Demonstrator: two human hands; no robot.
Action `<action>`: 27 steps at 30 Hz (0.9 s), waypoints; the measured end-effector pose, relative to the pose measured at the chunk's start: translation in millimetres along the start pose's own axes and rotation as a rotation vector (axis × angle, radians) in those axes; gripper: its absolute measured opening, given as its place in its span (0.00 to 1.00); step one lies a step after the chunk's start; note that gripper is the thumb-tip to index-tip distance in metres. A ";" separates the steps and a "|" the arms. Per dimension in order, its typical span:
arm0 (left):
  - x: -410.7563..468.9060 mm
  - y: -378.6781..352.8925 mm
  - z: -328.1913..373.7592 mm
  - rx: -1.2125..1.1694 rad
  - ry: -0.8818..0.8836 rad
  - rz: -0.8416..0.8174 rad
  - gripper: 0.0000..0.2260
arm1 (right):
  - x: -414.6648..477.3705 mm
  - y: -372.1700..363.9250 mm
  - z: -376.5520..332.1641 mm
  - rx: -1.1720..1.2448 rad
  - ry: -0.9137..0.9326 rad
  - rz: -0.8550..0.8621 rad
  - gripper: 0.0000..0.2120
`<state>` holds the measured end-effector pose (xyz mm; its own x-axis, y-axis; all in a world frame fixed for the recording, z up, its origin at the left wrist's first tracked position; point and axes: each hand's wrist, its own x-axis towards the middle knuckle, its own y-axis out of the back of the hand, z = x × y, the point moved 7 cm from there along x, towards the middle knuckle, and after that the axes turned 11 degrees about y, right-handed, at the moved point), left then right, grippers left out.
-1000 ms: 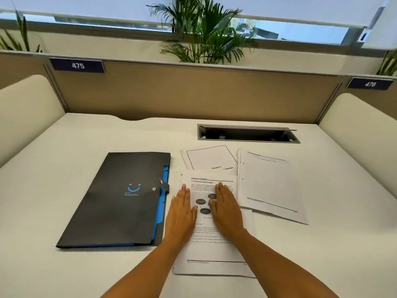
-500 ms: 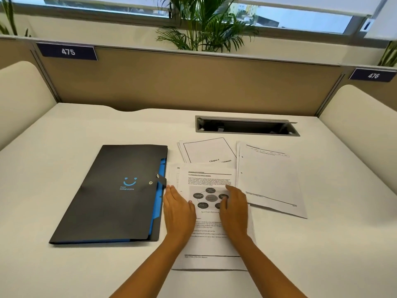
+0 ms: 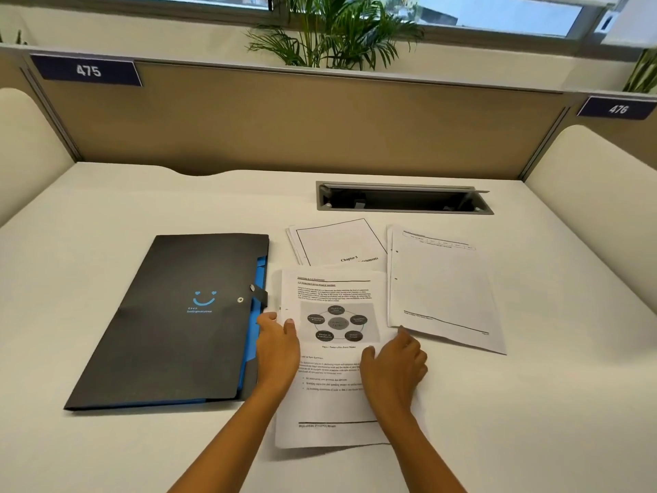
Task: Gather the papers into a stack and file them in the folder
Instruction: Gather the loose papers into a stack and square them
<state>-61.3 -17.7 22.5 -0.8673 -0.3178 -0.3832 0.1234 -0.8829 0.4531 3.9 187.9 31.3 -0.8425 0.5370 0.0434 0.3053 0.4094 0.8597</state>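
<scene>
A printed sheet with a circle diagram [image 3: 334,407] lies on the white desk in front of me, with more sheets under it. My left hand [image 3: 277,350] pinches its left edge, thumb on top. My right hand [image 3: 394,368] curls around its right edge. A "Chapter 5" page pile [image 3: 337,243] lies just behind it, partly covered. A mostly blank page pile [image 3: 444,286] lies to the right, slightly skewed. The black folder [image 3: 170,314] with a blue smile logo lies shut at the left, its snap strap undone and blue pockets showing at its edge.
An open grey cable slot [image 3: 401,199] is set into the desk [image 3: 106,208] behind the papers. A tan partition [image 3: 320,126] closes the back, and cream side dividers [image 3: 597,179] stand left and right. Plants stand on the window ledge beyond.
My hands slid apart from the middle of the diagram sheet out to its left and right edges and closed on them. The other papers and the folder stayed put.
</scene>
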 end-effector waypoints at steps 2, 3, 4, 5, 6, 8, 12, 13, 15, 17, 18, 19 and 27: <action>1.5 2.5 -0.6 -0.039 -0.009 -0.042 0.18 | -0.3 -1.3 -3.8 0.021 0.010 -0.010 0.30; 2.3 5.2 -0.2 -0.058 -0.017 -0.051 0.20 | 1.1 -2.1 -5.5 0.039 0.004 -0.019 0.30; 2.8 9.0 1.4 -0.067 -0.035 -0.051 0.20 | 3.4 -3.2 -6.8 0.065 -0.007 -0.030 0.30; 2.9 13.7 3.4 -0.070 -0.061 -0.045 0.19 | 5.6 -4.3 -7.8 0.097 -0.020 -0.041 0.30; 2.8 18.6 6.0 -0.075 -0.093 -0.042 0.17 | 8.1 -5.4 -8.6 0.132 -0.031 -0.049 0.29; 3.7 28.0 10.5 -0.103 -0.153 -0.045 0.14 | 12.0 -7.1 -10.6 0.182 -0.043 -0.062 0.28; 5.5 41.3 26.2 -0.182 -0.240 -0.079 0.11 | 21.7 -8.5 -14.6 0.245 -0.047 -0.062 0.24; 5.1 43.4 32.5 -0.207 -0.263 -0.094 0.11 | 25.2 -8.4 -15.9 0.286 -0.041 -0.056 0.22; 5.3 43.9 45.2 -0.268 -0.307 -0.143 0.10 | 33.5 -9.3 -18.5 0.419 -0.028 -0.064 0.20; 7.9 40.5 57.4 -0.310 -0.342 -0.185 0.11 | 42.5 -9.5 -17.3 0.579 -0.047 -0.093 0.19; 10.9 37.3 62.5 -0.329 -0.347 -0.199 0.11 | 47.7 -7.8 -15.1 0.636 -0.061 -0.097 0.18; 15.1 32.8 66.9 -0.345 -0.340 -0.212 0.12 | 54.1 -4.2 -11.8 0.668 -0.070 -0.084 0.17; 42.0 -28.2 87.3 -0.277 -0.255 -0.307 0.16 | 118.3 49.7 32.3 0.659 -0.048 0.183 0.13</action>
<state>-143.4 24.1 63.9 -0.9701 0.0361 -0.2401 -0.0631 -0.9924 0.1058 -66.2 295.6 62.8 -0.7358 0.6660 0.1227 0.6600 0.6645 0.3506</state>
